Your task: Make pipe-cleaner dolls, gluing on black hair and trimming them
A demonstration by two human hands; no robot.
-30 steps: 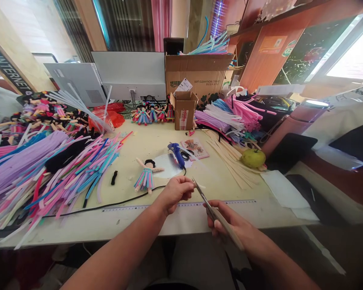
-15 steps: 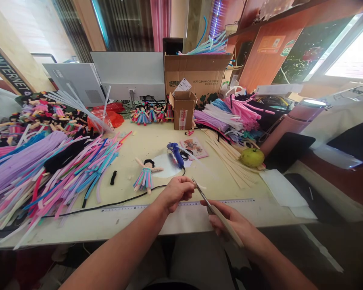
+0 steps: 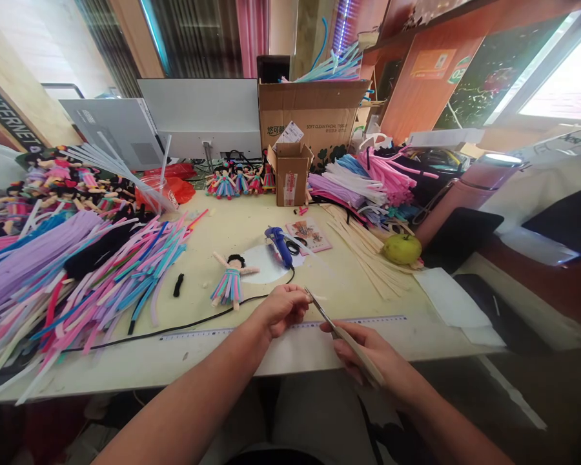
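My right hand [image 3: 361, 349] is closed around the handles of the scissors [image 3: 323, 311], whose blades point up and left to the fingertips of my left hand. My left hand [image 3: 286, 308] is pinched, and what it holds is too small to make out. Left of my hands a doll [image 3: 229, 281] with a striped pink, blue and purple skirt lies on the table, arms spread. A blue glue gun [image 3: 280, 247] rests beyond my left hand, partly on a round white mat [image 3: 259, 266].
A ruler [image 3: 372, 320] lies along the near table edge [image 3: 213, 380]. Heaped coloured pipe cleaners [image 3: 91, 278] cover the left side. Beige strips [image 3: 363, 258], a green fruit [image 3: 402, 248] and a pink bottle [image 3: 469, 187] stand right. A small box [image 3: 293, 174] is at the back.
The camera view has shifted slightly, moving the whole scene a little left. My hands keep nearly the same pose, with the scissor tips still at my left fingertips.
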